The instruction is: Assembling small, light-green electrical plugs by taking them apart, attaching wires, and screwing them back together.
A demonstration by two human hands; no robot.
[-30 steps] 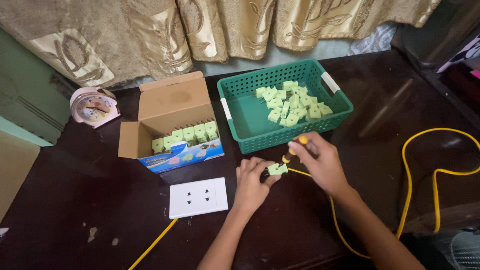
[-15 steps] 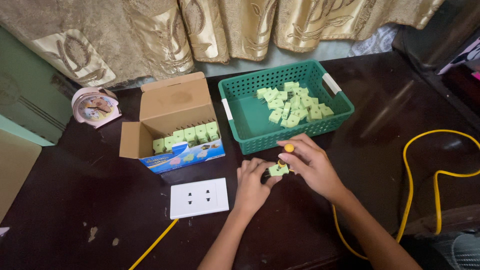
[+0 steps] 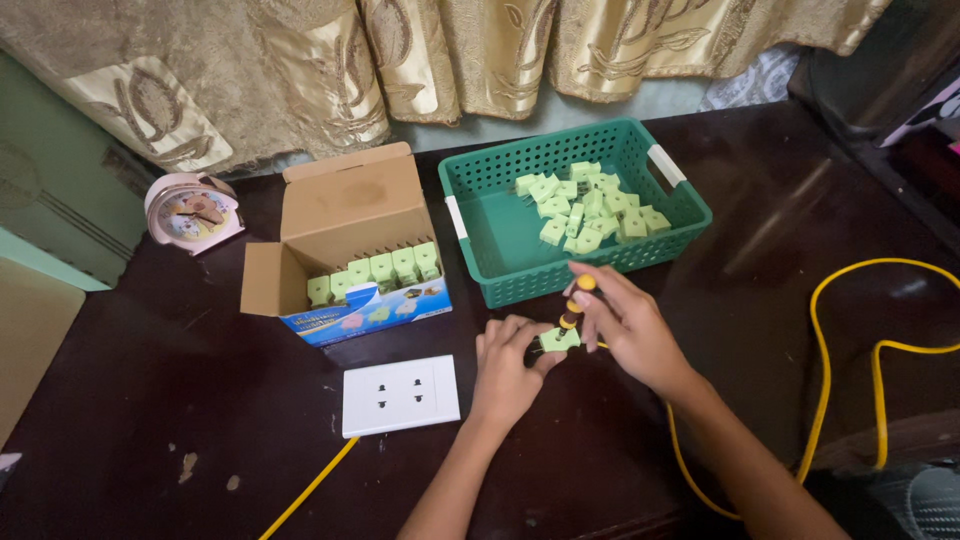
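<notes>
My left hand [image 3: 507,368] rests on the dark table and pinches a small pale green plug piece [image 3: 558,339] against the tabletop. My right hand [image 3: 628,328] grips a small yellow and black screwdriver [image 3: 574,304] that stands upright with its tip down on that piece. A green plastic basket [image 3: 498,235] just beyond my hands holds several more pale green pieces [image 3: 590,203] in its right half.
An open cardboard box [image 3: 340,225] with a row of green pieces stands left of the basket. A white wall socket plate [image 3: 400,395] lies near my left hand, with a yellow cable [image 3: 860,330] looping at the right. A pink alarm clock [image 3: 192,211] sits far left.
My right hand has raised the screwdriver from a slanted hold to upright on the green piece. The left hand has stayed put.
</notes>
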